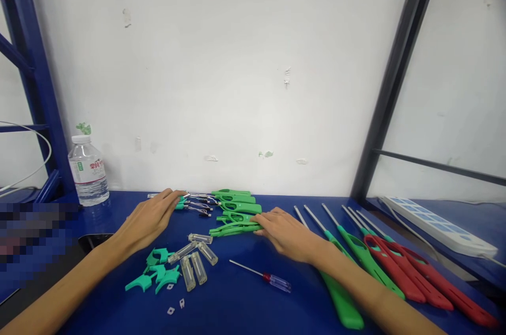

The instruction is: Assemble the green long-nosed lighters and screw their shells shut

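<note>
the left hand (pixel 152 217) lay over the wired parts (pixel 197 205) at the back of the bench (pixel 221 300); whether its fingers gripped any was hidden. the right hand (pixel 286 233) had its fingertips on the right ends of the lower green casings (pixel 233 229), its grip impossible to tell. the clear tubes (pixel 198 267) and teal triggers (pixel 141 282) lay nearer, left of the screwdriver (pixel 279 282).
</note>
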`<action>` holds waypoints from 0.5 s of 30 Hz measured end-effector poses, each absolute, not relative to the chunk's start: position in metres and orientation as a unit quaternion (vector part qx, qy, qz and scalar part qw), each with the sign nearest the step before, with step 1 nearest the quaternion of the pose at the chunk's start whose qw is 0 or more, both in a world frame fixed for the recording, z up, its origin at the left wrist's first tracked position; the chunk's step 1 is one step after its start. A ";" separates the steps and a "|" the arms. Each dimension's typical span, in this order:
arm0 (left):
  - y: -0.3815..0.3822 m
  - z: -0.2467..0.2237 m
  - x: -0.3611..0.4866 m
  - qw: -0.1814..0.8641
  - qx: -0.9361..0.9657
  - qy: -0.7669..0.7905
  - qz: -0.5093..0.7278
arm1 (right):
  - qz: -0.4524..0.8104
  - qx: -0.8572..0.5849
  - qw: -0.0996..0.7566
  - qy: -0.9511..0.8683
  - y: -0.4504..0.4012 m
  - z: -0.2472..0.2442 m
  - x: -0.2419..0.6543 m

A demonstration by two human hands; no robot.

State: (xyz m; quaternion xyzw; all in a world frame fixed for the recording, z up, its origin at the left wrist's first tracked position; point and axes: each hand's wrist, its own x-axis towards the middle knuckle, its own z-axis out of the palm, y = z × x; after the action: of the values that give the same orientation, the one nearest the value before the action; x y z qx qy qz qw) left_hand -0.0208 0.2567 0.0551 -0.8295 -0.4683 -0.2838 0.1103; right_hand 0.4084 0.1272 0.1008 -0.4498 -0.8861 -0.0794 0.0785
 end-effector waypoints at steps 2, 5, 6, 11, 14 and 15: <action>0.253 0.059 -0.020 0.110 -0.822 -0.479 -0.288 | -0.080 -0.448 0.077 -0.887 0.127 0.101 0.408; 0.249 0.064 -0.017 0.106 -0.815 -0.495 -0.281 | -0.081 -0.445 0.074 -0.889 0.127 0.102 0.408; 0.248 0.066 -0.017 0.105 -0.814 -0.500 -0.277 | -0.081 -0.444 0.074 -0.890 0.127 0.102 0.408; 0.240 0.078 -0.013 0.089 -0.815 -0.512 -0.256 | -0.079 -0.445 0.068 -0.890 0.126 0.103 0.408; 0.235 0.085 -0.011 0.078 -0.817 -0.516 -0.245 | -0.078 -0.447 0.066 -0.889 0.125 0.104 0.408; 0.233 0.086 -0.010 0.076 -0.817 -0.518 -0.242 | -0.078 -0.447 0.066 -0.889 0.125 0.104 0.408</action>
State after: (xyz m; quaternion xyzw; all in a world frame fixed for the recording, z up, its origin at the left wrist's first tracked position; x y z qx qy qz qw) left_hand -0.0100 0.2332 0.0863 -0.8168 -0.5179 -0.2425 0.0763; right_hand 0.4077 0.1249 0.1042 -0.4470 -0.8887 -0.0778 0.0657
